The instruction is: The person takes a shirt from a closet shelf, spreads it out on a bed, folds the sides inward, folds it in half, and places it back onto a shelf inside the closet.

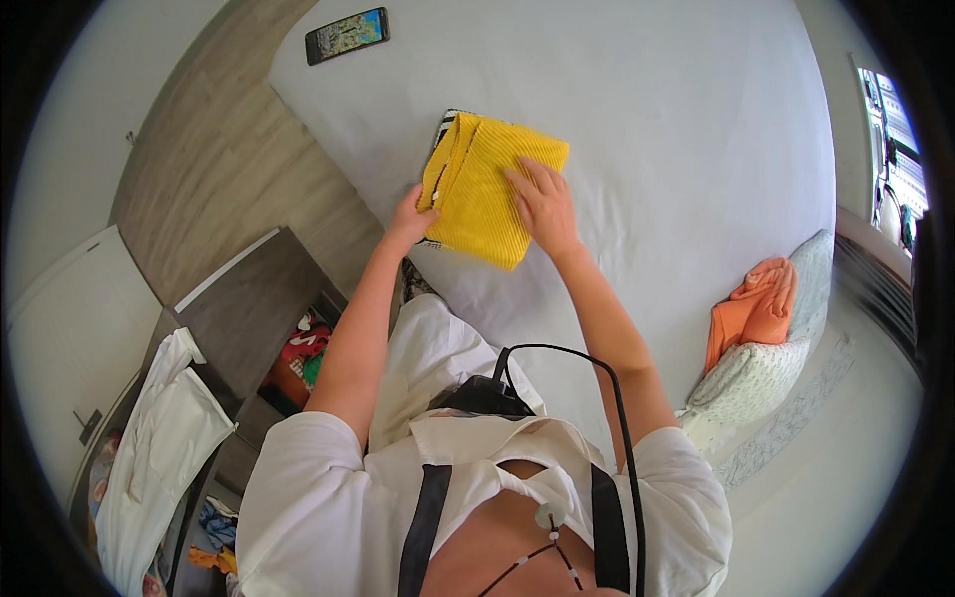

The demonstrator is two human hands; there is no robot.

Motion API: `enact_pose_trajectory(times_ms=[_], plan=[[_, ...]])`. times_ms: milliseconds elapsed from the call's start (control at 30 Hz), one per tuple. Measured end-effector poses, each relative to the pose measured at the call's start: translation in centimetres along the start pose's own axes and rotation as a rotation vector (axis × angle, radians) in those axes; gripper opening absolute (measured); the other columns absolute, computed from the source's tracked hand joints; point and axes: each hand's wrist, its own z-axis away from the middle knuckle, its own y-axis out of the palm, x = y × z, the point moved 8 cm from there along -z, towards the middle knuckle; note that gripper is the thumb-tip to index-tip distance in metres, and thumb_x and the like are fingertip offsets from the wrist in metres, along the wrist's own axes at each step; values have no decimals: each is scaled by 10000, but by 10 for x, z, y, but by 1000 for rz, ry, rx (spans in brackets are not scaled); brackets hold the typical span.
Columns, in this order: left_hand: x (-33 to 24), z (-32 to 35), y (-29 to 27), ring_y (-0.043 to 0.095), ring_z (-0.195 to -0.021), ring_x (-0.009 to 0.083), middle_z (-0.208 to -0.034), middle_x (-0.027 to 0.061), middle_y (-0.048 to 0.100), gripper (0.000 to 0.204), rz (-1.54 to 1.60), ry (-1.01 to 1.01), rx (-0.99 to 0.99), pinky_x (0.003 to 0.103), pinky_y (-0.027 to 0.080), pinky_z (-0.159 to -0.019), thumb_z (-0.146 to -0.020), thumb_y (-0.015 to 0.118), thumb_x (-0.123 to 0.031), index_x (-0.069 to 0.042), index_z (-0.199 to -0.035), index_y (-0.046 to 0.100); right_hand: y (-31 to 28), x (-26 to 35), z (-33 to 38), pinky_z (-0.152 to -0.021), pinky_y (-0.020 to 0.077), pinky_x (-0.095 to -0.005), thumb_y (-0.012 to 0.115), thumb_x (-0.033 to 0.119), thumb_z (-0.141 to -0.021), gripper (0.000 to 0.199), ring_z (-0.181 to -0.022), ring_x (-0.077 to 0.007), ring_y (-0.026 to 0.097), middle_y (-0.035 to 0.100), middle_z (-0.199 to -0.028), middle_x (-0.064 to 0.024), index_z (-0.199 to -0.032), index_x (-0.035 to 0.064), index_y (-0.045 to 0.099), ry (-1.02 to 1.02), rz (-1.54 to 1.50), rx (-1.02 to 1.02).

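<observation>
A folded yellow ribbed garment (487, 189) lies on the grey-covered bed (686, 129) in front of me. Its left side shows layered folds, with a dark line and a small white spot along one of them. From beneath its left edge peeks a black-and-white patterned cloth (438, 131). My left hand (410, 217) grips the garment's lower left edge, thumb on top and the other fingers mostly hidden. On the right part of the garment rests my right hand (547, 207), its fingers stretched out over the ribbed surface.
A phone (347, 36) with a lit screen lies at the bed's far left corner. Toward the right are an orange cloth (754, 310) and a pale patterned pillow (751, 373). White clothing (164, 468) drapes over a dark cabinet (264, 294) at left; clothes fill its shelves.
</observation>
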Motion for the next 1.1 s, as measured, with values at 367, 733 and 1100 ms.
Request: enact_pose_trajectory(times_ms=[367, 733, 1100], plan=[[-27, 15, 52, 236, -1202, 221, -1315, 85, 236, 608, -1196, 457, -137, 451, 201, -953, -711, 567, -280, -93, -1231, 311, 81, -22, -20, -988, 159, -431, 513, 379, -738, 538, -1217, -202, 210, 259, -1314, -26, -1221, 202, 355, -83, 284, 329], [-27, 40, 17, 280, -1157, 278, -1258, 152, 288, 553, -635, 455, -527, 408, 228, -940, -691, 587, -148, -27, -1170, 340, 35, -44, -65, -940, 261, -426, 620, 257, -668, 531, -1049, -200, 412, 456, -1099, -54, -1145, 144, 415, 39, 50, 152], [70, 62, 98, 457, -944, 131, -1042, -1, 494, 413, 794, -383, -355, 300, 346, -824, -734, 593, -126, -114, -1109, 422, 49, -82, -41, -787, 404, -364, 621, 280, -669, 484, -940, -284, 495, 543, -989, -108, -1095, 107, 470, 357, -227, 322]])
